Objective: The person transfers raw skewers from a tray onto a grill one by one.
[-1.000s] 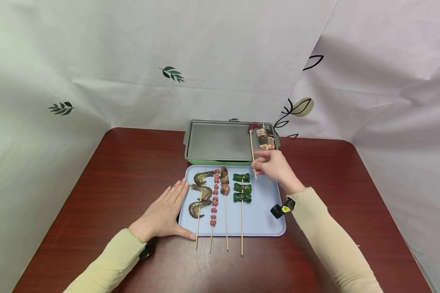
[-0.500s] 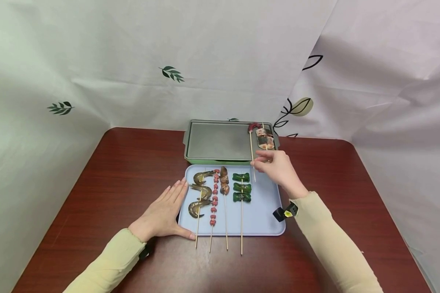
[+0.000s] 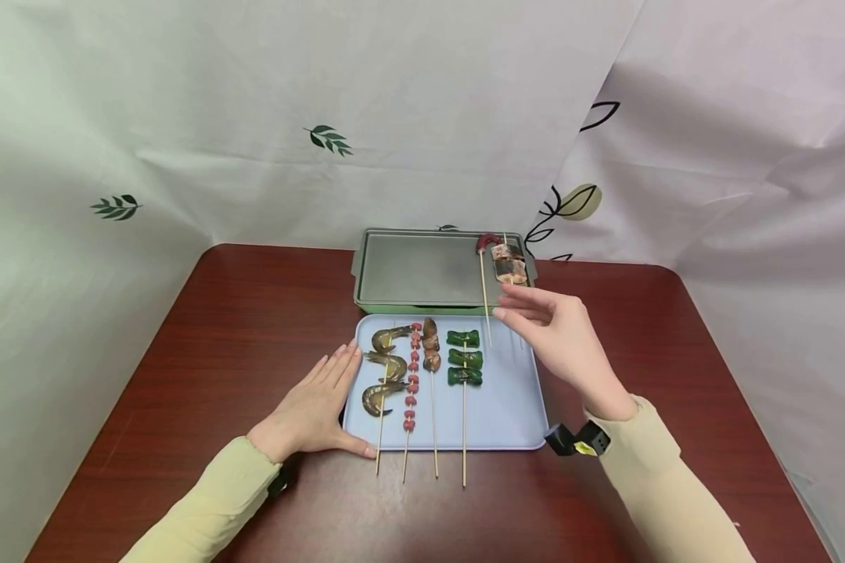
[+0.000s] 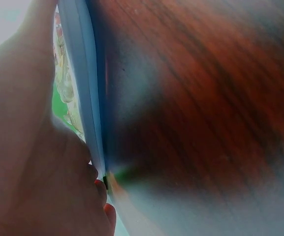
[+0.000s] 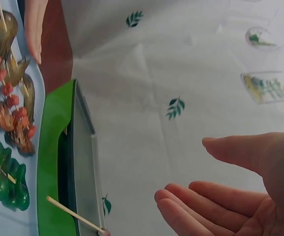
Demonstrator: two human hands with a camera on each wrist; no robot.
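My left hand [image 3: 313, 414] lies with straight fingers along the left edge of the pale blue tray [image 3: 507, 414]. To the right, my right hand [image 3: 569, 340] holds nothing; in the right wrist view its thumb and fingers [image 5: 215, 201] stand apart. Just left of its fingertips is a skewer [image 3: 484, 289] with a curved dark red piece at its top. That piece rests on the grey grill plate [image 3: 422, 270], and the stick's lower end reaches out over the tray. Beside it on the plate lies a fish-chunk skewer [image 3: 510, 270], its stick partly hidden by my right hand.
On the tray lie a shrimp skewer [image 3: 387, 369], a skewer of small red pieces [image 3: 413, 367], a brown-piece skewer [image 3: 431, 344] and a green pepper skewer [image 3: 465, 360]. Their sticks overhang the front rim. The grill's green side [image 5: 50, 147] faces the tray; a white curtain [image 3: 422, 117] hangs behind.
My right hand has let go of the dark red skewer and drawn back to the right, its fingers opening. The skewer stays on the grill plate. My left hand has not moved.
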